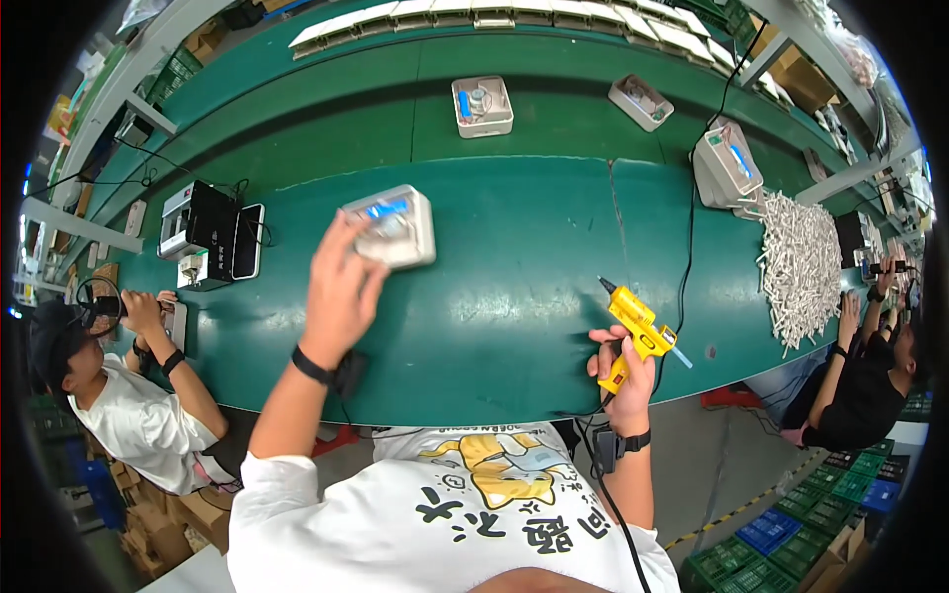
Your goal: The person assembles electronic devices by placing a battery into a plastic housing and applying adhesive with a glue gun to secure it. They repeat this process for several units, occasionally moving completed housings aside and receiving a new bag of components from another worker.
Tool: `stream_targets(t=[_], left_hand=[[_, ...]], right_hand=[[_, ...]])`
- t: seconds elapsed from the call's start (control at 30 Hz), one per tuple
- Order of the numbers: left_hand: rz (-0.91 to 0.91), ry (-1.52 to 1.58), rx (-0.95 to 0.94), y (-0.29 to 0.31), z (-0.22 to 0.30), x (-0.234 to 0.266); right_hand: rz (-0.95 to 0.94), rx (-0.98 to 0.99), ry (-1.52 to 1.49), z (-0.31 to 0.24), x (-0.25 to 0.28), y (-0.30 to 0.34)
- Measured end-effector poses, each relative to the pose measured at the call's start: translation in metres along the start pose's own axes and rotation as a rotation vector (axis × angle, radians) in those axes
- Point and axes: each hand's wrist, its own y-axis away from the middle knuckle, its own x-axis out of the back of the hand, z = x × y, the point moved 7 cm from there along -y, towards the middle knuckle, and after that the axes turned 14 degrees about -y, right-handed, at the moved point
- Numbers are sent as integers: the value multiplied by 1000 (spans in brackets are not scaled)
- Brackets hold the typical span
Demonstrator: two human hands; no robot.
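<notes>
My left hand (341, 287) is at the left side of a white open plastic box (420, 242), its fingers and thumb round the near-left corner. Both are slightly blurred. Inside the box lie a blue part and a round pale part with wires. On the right, my right hand (628, 374) is closed round the handle of a yellow hot glue gun (635, 318). Its dark nozzle points up and left, away from me. A clear glue stick (682, 357) pokes out of its back end, and a black cord runs down from the handle.
Similar boxes stand on the far green strip: one box (482, 107) mid-strip, another box (641, 102) right. A tilted box (727, 166) rests beside a heap of small white parts (801, 267). A black machine (203, 235) stands left. Co-workers sit at both sides.
</notes>
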Motion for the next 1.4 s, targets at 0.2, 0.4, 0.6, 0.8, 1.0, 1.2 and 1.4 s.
stream_targets(t=[0.2, 0.4, 0.6, 0.8, 1.0, 1.2, 1.4], left_hand=[[-213, 120, -141, 43, 77, 7], [-197, 310, -113, 39, 79, 7], [-245, 144, -102, 25, 75, -15], [-482, 118, -66, 21, 81, -32], [-688, -128, -179, 18, 92, -42], [-289, 126, -178, 26, 84, -22], [-80, 673, 292, 49, 57, -32]], right_hand=[[25, -6, -14, 2, 0, -4], [34, -16, 8, 3, -4, -6], [81, -4, 12, 6, -8, -2], [92, -26, 45, 5, -12, -1], [-13, -54, 99, -3, -36, 8], [-333, -254, 181, -6, -78, 25], [-411, -468, 439, 12, -120, 29]])
